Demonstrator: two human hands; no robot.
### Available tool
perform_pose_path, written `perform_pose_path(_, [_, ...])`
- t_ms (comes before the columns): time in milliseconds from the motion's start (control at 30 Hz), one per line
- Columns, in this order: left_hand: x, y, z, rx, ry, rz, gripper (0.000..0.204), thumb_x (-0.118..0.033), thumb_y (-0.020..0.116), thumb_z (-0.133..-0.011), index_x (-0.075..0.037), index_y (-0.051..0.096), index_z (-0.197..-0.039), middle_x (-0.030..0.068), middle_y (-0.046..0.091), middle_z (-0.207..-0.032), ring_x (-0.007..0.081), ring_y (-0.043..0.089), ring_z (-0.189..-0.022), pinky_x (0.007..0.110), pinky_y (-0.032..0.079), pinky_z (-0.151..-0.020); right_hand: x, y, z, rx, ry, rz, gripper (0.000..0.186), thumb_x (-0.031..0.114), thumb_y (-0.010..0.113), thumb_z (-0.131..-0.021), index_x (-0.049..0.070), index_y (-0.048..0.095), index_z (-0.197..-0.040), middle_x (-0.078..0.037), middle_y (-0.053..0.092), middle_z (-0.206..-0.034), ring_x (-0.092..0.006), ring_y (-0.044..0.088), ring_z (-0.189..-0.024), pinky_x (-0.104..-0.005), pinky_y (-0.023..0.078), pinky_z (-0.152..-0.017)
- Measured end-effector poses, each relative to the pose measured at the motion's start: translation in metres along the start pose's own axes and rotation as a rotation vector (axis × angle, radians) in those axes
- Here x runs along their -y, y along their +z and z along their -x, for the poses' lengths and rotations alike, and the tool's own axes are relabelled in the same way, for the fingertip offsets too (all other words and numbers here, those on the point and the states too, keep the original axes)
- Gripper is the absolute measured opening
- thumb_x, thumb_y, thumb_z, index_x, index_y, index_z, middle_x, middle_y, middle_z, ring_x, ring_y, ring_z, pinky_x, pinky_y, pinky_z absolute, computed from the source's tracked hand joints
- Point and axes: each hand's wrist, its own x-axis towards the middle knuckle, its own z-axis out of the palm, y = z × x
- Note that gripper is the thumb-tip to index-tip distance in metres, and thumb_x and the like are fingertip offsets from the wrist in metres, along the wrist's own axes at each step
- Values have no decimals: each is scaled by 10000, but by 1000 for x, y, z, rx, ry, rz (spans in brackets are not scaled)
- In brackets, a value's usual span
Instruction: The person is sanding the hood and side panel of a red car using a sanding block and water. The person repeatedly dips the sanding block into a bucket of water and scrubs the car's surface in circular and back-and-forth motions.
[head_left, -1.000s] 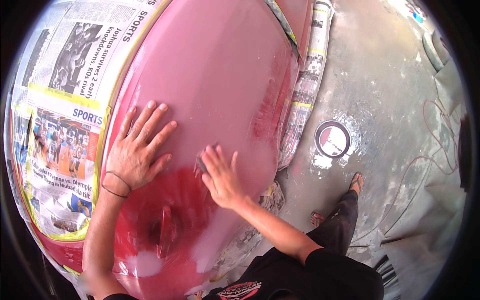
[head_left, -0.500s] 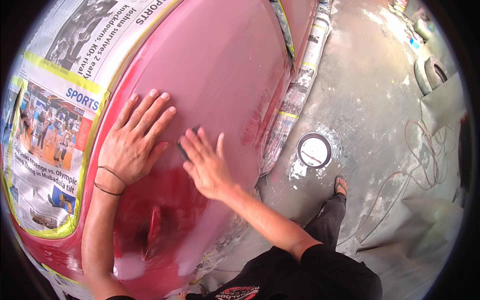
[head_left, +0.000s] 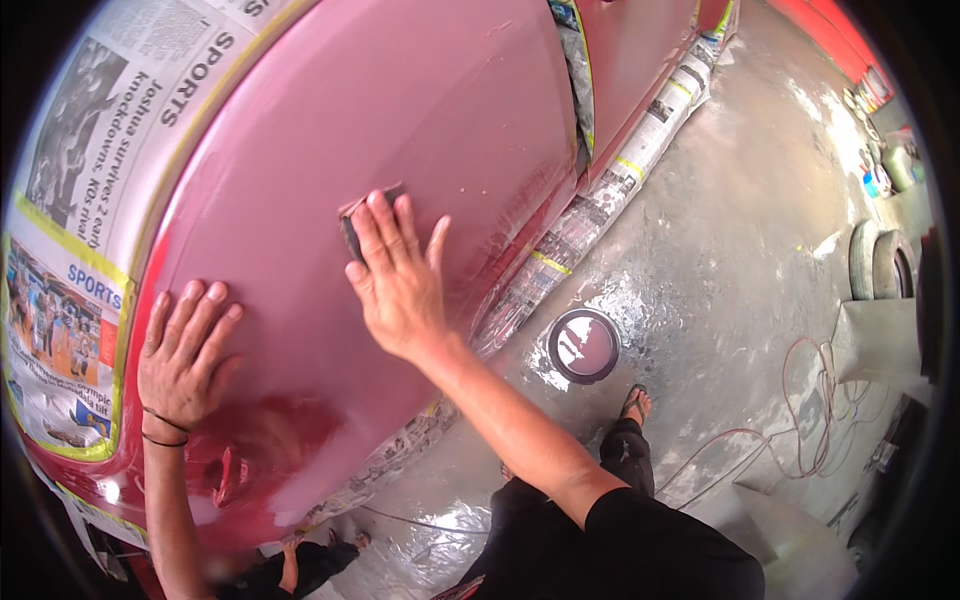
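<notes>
A curved car body panel (head_left: pixel 290 170), pink-red with a dull sheen and darker red low down, fills the left half. My left hand (head_left: pixel 188 365) lies flat on it near the masked edge, fingers stretched and holding nothing. Farther right and higher, my right hand (head_left: pixel 400 290) presses a dark piece of sandpaper (head_left: pixel 352 236) against the surface. Its fingers lie over most of the piece; only the left and top edges show. Below my left hand, a recess in the panel holds a raised red part (head_left: pixel 229 476).
Newspaper (head_left: pixel 75 130) edged with yellow tape (head_left: pixel 75 246) covers the left area; more wraps the sill (head_left: pixel 600 205). A round bucket of liquid (head_left: pixel 584 346) stands on the wet floor. Tires (head_left: pixel 893 265) and loose hoses (head_left: pixel 822 400) lie right. Another person's arm (head_left: pixel 290 568) shows at bottom left.
My right hand has slid up and rightward over the panel with the sandpaper. My left hand now rests closer to the taped newspaper edge. The whole view has shifted.
</notes>
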Motion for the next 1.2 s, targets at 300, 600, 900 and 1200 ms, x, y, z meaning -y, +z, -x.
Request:
perform_pose_path(300, [1, 12, 3, -36, -41, -57, 477, -327, 589, -1057, -134, 605, -1493, 178, 501, -1624, 407, 428, -1537, 576, 286, -1285, -92, -60, -96, -223, 122, -113, 672, 445, 334, -1157, 100, 191, -1716, -177, 125, -1791, -435, 84, -1646, -774, 44, -1238])
perform_pose_path(600, [-161, 45, -35, -211, -545, -128, 575, -207, 596, -1027, -129, 519, -1592, 140, 384, -1715, 330, 281, -1624, 513, 159, -1332, -186, -85, -106, -230, -70, 59, 655, 473, 312, -1151, 156, 217, -1717, -74, 190, -1794, -329, 159, -1653, -732, 79, -1260])
perform_pose_path(900, [-316, 202, 52, -363, -857, -376, 627, -330, 479, -1080, -176, 378, -1679, 83, 243, -1783, 269, 151, -1664, 480, 46, -1349, -131, 77, 81, -97, -991, 3, 595, 389, 401, -1139, 256, 280, -1706, 1, 250, -1775, -237, 112, -1664, -733, -30, -1271])
perform_pose_path(1200, [-326, 203, 50, -361, -930, -359, 626, -307, 481, -1067, -186, 386, -1674, 61, 251, -1782, 236, 164, -1661, 474, 46, -1355, -190, 13, -31, -332, -238, -9, 619, 432, 297, -1160, 247, 151, -1733, -1, 113, -1809, -258, 83, -1666, -723, 1, -1278])
